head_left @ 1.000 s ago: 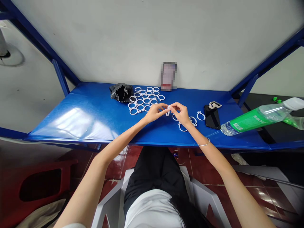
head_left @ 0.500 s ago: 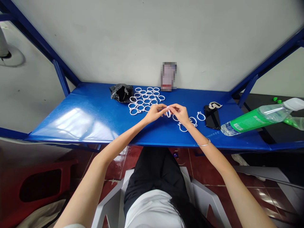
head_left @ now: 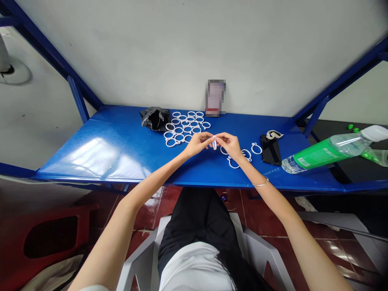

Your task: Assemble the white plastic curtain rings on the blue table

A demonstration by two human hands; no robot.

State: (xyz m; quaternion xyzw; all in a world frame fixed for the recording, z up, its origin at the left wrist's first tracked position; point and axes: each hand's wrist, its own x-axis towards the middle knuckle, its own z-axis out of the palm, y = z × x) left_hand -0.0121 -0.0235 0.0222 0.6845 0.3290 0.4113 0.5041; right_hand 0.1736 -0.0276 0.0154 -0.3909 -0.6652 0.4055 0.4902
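Observation:
A white plastic ring (head_left: pixel 215 144) is pinched between the fingertips of my left hand (head_left: pixel 197 143) and my right hand (head_left: pixel 229 143), just above the table. It is seen nearly edge-on, hanging below the fingers, and its top is covered by them. Left of my hands lies a group of similar white rings (head_left: pixel 178 130), each with a small knob or eyelet. A few more white rings (head_left: pixel 256 148) lie beside and partly under my right hand and wrist.
The blue table (head_left: pixel 121 149) meets a pale wall. On it are an open black plastic bag (head_left: pixel 156 119), a blurred phone-like object (head_left: pixel 215 98) leaning on the wall, a black phone (head_left: pixel 270 150), a white roll or strap (head_left: pixel 274 134) and a green-labelled bottle (head_left: pixel 330 151).
Both hands stay in nearly the same place. The held ring has turned slightly and now looks narrower.

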